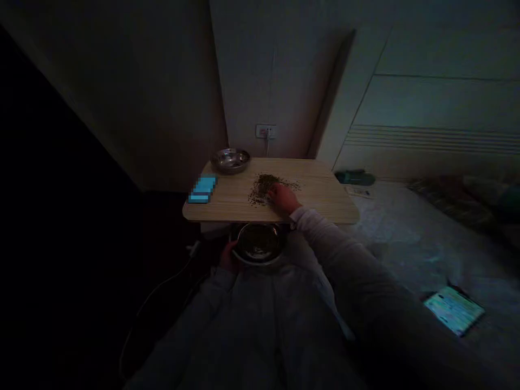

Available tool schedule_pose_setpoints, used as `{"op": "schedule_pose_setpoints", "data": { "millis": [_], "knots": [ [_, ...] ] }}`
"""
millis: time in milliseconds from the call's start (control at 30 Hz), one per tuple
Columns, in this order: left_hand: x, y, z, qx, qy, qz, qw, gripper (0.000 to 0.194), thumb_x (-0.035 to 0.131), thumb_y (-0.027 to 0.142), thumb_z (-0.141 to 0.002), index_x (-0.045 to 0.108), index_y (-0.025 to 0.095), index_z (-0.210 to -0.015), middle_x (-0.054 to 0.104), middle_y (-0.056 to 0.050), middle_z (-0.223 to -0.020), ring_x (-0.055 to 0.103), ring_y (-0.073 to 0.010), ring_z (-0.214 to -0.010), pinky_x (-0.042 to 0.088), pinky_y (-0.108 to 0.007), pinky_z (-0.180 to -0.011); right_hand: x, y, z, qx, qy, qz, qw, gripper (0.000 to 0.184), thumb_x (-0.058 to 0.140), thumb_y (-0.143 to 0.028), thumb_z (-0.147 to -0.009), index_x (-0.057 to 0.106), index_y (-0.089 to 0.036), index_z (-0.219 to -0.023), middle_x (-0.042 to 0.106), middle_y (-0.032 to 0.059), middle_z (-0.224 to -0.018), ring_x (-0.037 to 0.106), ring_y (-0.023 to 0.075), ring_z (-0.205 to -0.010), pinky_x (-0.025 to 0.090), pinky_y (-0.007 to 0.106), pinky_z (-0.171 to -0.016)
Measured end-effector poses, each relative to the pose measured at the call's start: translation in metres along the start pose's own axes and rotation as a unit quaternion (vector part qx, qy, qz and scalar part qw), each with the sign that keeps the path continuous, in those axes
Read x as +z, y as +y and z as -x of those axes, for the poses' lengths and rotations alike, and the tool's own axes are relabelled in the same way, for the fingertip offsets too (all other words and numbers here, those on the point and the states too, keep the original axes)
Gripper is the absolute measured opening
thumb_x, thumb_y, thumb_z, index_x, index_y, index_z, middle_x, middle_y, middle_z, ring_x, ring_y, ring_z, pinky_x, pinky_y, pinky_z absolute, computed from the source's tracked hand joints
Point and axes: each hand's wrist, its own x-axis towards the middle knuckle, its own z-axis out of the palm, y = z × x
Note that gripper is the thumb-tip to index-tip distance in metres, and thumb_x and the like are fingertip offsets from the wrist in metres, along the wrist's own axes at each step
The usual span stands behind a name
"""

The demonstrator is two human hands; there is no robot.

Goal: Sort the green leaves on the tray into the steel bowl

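Small dark grains or beans (266,181) lie loosely spread over the middle of a light wooden table (325,189). My right hand (284,199) rests at the near right side of them, its fingers bent down and touching the grains; whether any are pinched is too dark to see. Below the table's front edge, my left hand (230,257) grips the left rim of a round metal bowl (260,261) above my lap. The inside of that bowl looks dark, and its contents cannot be made out.
A second metal bowl (231,162) stands at the table's back left, with a lit, pixelated phone (203,188) before it. Right of the table is a bed (390,222) with a glowing tablet (455,310). A white cable (152,292) hangs at left; a wall socket (266,131) is behind.
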Motion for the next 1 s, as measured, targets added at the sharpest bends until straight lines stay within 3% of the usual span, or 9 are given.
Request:
{"op": "schedule_pose_setpoints", "data": {
  "millis": [367, 600, 1000],
  "knots": [
    [-0.015, -0.004, -0.020, -0.005, -0.040, 0.014, 0.999, 0.017, 0.053, 0.013, -0.071, 0.069, 0.018, -0.067, 0.074, -0.005, -0.062, 0.069, -0.0263, -0.095, 0.051, -0.039, -0.090, -0.001, -0.018, 0.009, -0.042, -0.008, 0.048, 0.998, 0.035, 0.033, -0.033, -0.095, 0.055, -0.018, -0.117, 0.067, 0.0126, -0.106, 0.063, 0.0236, -0.093, 0.045, 0.032, -0.077],
    [-0.024, -0.007, -0.034, -0.010, -0.081, -0.004, 0.997, 0.014, 0.056, 0.015, -0.069, 0.069, 0.017, -0.068, 0.075, -0.008, -0.066, 0.068, -0.0291, -0.096, 0.051, -0.041, -0.090, 0.003, -0.024, 0.013, -0.124, -0.032, 0.075, 0.989, 0.039, 0.031, -0.024, -0.094, 0.052, -0.021, -0.126, 0.065, 0.0116, -0.114, 0.062, 0.0240, -0.099, 0.045, 0.034, -0.081],
    [-0.018, -0.008, -0.028, -0.022, -0.050, 0.013, 0.998, 0.018, 0.052, 0.015, -0.072, 0.069, 0.019, -0.072, 0.075, -0.007, -0.067, 0.067, -0.0280, -0.100, 0.050, -0.042, -0.092, 0.006, -0.036, 0.004, -0.137, -0.053, 0.090, 0.985, 0.038, 0.034, -0.021, -0.092, 0.054, -0.020, -0.125, 0.067, 0.0100, -0.112, 0.063, 0.0222, -0.099, 0.046, 0.031, -0.079]
  ]
}}
